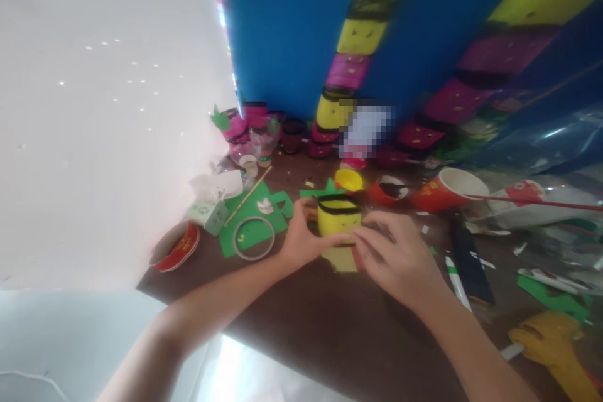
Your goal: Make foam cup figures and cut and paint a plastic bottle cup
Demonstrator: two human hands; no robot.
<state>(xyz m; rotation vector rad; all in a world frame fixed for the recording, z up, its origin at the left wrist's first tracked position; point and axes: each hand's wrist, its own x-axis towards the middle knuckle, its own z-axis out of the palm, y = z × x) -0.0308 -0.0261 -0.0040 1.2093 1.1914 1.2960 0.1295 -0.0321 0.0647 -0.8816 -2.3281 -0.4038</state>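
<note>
Our left hand (pixel 304 233) and right hand (pixel 393 251) reach in from opposite sides, fingers clamped on the yellow cup (pixel 336 220) above the tabletop's near edge (pixel 301 326)

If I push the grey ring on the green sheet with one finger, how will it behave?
The grey ring lies flat, so it would probably slide rather than roll. Its thin band and open middle suggest that it is light. It may drag the green sheet along, since that looks like thin material.
</note>
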